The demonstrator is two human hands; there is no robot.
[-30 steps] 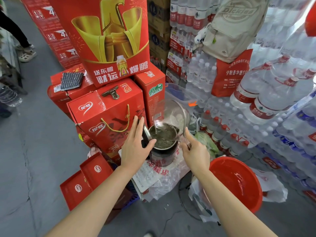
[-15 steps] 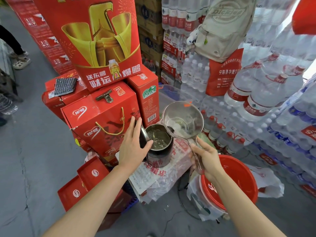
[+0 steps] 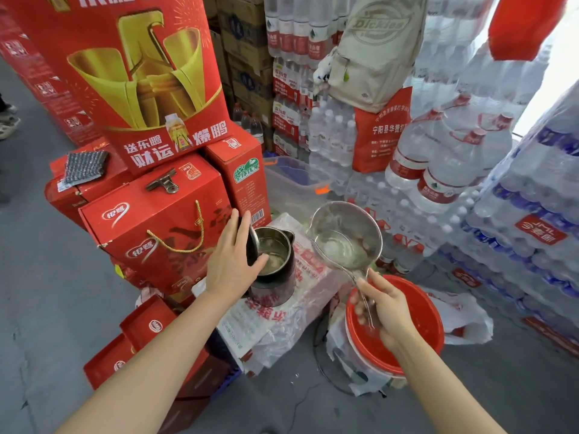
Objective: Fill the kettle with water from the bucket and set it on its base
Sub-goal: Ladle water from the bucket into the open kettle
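Observation:
A steel kettle [image 3: 275, 277] stands open on plastic-wrapped packs, with some water visible inside. My left hand [image 3: 233, 261] rests on its raised lid [image 3: 252, 245] at the left rim, thumb over the opening, holding the lid back. My right hand [image 3: 387, 311] grips the thin handle of a metal ladle [image 3: 344, 239]. The ladle's bowl is tilted to the right of the kettle, apart from it, with a little water in it. A red bucket [image 3: 429, 321] sits on the floor under my right hand. The kettle's base is hidden.
Red gift boxes [image 3: 156, 220] are stacked left of the kettle, with a metal clip [image 3: 163, 183] on top. Shrink-wrapped packs of water bottles [image 3: 517, 214] rise on the right and behind. A dark cord [image 3: 319, 355] runs on the grey floor by the bucket. A white bag [image 3: 463, 321] lies beside it.
The ladle, earlier tipped over the kettle mouth, has swung away to the right and back. My right hand has dropped toward the bucket. The left hand stays on the lid.

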